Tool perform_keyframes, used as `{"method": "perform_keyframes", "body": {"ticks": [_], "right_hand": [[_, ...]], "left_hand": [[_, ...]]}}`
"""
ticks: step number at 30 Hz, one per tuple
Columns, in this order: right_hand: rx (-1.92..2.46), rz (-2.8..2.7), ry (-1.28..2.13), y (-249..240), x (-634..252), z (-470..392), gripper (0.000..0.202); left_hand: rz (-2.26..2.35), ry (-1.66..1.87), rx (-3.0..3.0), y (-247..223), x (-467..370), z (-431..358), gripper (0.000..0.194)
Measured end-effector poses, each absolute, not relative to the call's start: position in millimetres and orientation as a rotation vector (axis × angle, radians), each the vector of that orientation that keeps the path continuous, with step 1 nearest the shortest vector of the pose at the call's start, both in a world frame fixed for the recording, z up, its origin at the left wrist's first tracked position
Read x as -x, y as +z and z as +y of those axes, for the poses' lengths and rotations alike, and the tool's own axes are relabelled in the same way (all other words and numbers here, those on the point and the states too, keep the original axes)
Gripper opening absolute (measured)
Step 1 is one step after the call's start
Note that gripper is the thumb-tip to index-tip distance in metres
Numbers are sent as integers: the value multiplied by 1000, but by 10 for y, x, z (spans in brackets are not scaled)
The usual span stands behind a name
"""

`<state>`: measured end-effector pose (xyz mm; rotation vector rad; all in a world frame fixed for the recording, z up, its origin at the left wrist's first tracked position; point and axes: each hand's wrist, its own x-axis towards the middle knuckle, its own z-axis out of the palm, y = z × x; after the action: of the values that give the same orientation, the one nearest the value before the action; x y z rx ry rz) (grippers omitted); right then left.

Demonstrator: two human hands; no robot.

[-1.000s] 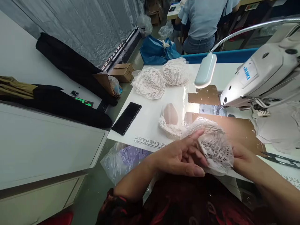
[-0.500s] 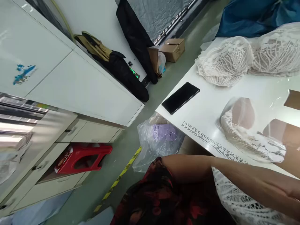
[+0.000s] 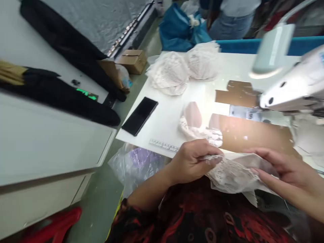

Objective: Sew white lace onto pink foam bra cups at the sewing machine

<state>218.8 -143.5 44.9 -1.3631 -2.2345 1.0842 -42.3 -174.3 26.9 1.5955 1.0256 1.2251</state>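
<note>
A white surface (image 3: 165, 118) spreads beyond both grips. The left grip (image 3: 193, 160) is pinched onto one end of a lace piece (image 3: 233, 175); the right grip (image 3: 287, 170) has fingers and thumb closed over its other end, the lace between them. Just beyond the left grip lies a second cup (image 3: 192, 131); farther left, a phone (image 3: 140, 116).

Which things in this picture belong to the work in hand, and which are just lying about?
Probably the work:
- lace piece, held by left hand and right hand
- piled lace cups
- sewing machine

Apparently just lying about:
- black smartphone
- cardboard box
- blue tied bag
</note>
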Motion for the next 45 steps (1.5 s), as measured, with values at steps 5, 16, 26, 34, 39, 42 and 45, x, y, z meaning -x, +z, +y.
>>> {"method": "perform_keyframes", "body": {"ticks": [5, 16, 26, 34, 39, 42, 45], "right_hand": [[1496, -2131, 1039, 448, -2211, -1335, 62], [884, -2085, 1432, 497, -2169, -1297, 21], [908, -2058, 1762, 428, -2329, -1177, 23], [1068, -1712, 1787, 269, -2169, -1220, 32], [1043, -1563, 1928, 251, -2233, -1200, 29], [1055, -1716, 1806, 282, -2188, -1166, 29], [1088, -1733, 1683, 295, -2161, -1158, 30]], "left_hand": [[998, 1226, -1846, 461, 405, -1686, 13], [809, 860, -1659, 521, 128, -1432, 14], [999, 1064, -1549, 325, -46, -1375, 29], [991, 852, -1465, 347, -52, -1325, 51], [992, 817, -1249, 362, 26, -1324, 40], [1022, 874, -1325, 355, 13, -1316, 36], [977, 904, -1083, 305, 44, -1305, 36]]}}
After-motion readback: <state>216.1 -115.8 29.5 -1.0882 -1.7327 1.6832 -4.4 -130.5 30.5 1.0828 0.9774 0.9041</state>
